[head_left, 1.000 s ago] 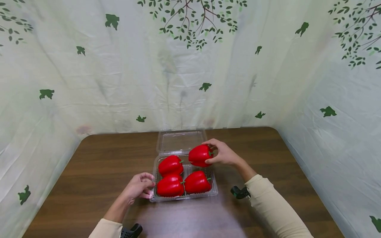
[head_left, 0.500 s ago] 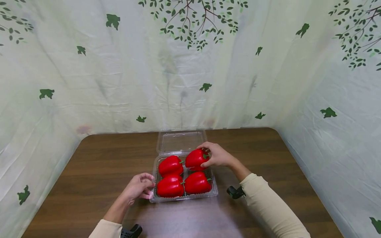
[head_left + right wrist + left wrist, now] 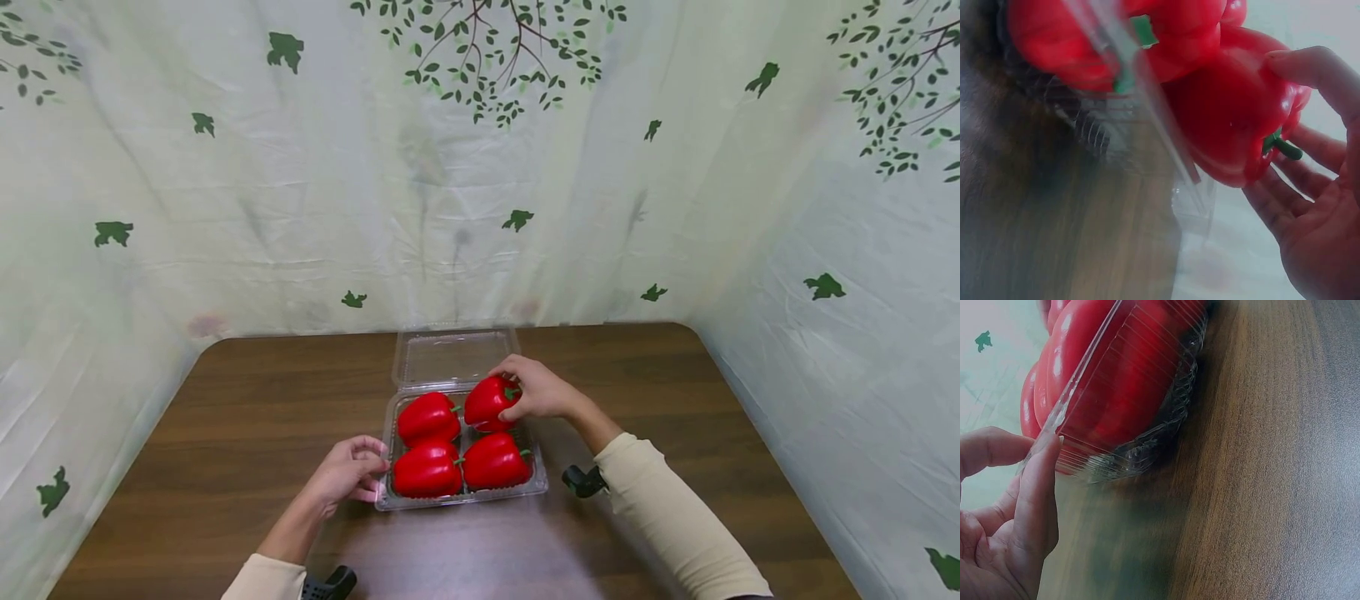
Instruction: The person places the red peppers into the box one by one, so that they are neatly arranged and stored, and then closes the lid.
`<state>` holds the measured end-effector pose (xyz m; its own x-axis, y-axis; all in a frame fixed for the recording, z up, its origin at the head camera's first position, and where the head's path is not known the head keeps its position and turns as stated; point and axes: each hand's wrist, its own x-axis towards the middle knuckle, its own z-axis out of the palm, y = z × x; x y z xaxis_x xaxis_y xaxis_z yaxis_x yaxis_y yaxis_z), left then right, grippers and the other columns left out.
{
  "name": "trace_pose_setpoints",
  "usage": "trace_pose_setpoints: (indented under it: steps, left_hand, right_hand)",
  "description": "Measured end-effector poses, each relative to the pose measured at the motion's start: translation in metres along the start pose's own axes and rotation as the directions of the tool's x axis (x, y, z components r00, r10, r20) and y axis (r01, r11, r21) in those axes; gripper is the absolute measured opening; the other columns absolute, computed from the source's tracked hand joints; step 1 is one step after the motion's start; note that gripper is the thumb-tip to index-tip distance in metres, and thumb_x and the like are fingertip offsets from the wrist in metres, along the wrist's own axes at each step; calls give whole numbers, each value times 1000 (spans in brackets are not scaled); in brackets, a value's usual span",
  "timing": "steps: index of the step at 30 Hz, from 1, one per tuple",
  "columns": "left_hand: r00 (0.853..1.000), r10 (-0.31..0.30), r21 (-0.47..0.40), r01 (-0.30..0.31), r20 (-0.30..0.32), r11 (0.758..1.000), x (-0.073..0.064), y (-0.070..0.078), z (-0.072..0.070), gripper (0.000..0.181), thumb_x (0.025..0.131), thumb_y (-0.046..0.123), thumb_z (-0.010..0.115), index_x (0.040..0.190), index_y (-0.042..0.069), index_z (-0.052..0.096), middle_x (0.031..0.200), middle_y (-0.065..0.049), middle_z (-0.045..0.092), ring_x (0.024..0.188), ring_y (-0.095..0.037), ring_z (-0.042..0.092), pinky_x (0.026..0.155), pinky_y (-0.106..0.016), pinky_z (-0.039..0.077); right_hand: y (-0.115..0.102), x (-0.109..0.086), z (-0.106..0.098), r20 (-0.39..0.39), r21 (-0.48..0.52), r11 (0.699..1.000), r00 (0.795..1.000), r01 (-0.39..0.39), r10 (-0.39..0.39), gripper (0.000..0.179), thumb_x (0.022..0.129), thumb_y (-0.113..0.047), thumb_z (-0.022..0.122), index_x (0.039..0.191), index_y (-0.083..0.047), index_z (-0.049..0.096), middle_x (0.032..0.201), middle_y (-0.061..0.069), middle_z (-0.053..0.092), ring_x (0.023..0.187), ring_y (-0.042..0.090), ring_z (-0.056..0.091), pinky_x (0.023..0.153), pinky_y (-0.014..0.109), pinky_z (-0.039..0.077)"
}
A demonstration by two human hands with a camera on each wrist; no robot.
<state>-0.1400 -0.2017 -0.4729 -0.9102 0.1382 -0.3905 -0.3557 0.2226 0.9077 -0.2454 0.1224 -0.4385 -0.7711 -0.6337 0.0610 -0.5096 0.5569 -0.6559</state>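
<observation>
A clear plastic clamshell container (image 3: 467, 499) lies on the table in the head view. My left hand (image 3: 348, 473) pinches its left rim between thumb and fingers; the left wrist view shows the thumb (image 3: 1040, 494) against the thin edge. My right hand (image 3: 542, 390) grips a red bell pepper (image 3: 486, 405) by its stem end, over the container's back right part. In the right wrist view that pepper's green stem (image 3: 1286, 147) points toward the palm. Three more red bell peppers sit inside: one back left (image 3: 429, 417), one front left (image 3: 427, 469), one front right (image 3: 497, 461).
The container's transparent lid (image 3: 455, 358) is folded back near the table's far edge. A brown wood-grain table (image 3: 262, 408) extends on both sides. Behind it hangs a pale curtain (image 3: 420, 217) with printed leaves. Black wrist devices (image 3: 583, 481) stick out by the sleeves.
My right hand has brought its pepper left and slightly down, into line with the back right part of the container. The left hand keeps its hold on the rim.
</observation>
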Motion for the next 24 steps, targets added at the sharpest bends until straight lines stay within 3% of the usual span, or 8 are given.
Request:
trace_pose_setpoints:
  steps: [8,14,24]
  left_hand:
    - [1000,2,6,-2,-5,1000,0,0,3,25,91,5,57,112,-5,49,80,-7,63,56,-18,56,55,-32,58]
    - [999,-4,6,5,-32,1000,-1,-1,1,24,91,4,58,111,-4,50,78,-7,62,57,-19,56,55,-32,58]
    - [1000,-2,11,2,-27,1000,-2,0,0,24,91,5,58,112,-4,50,78,-7,61,57,-19,56,55,-32,58]
  right_hand:
    - [-2,3,3,19,-19,999,999,-47,48,53,73,-15,79,121,-3,60,111,7,58,99,22,56,83,32,52]
    - [-6,9,3,37,-39,998,998,-52,53,52,73,-15,80,120,-4,60,111,7,58,101,22,56,84,32,52]
    - [-17,10,0,70,-37,998,996,-51,53,53,72,-13,80,120,-3,60,111,7,57,101,23,55,84,33,53]
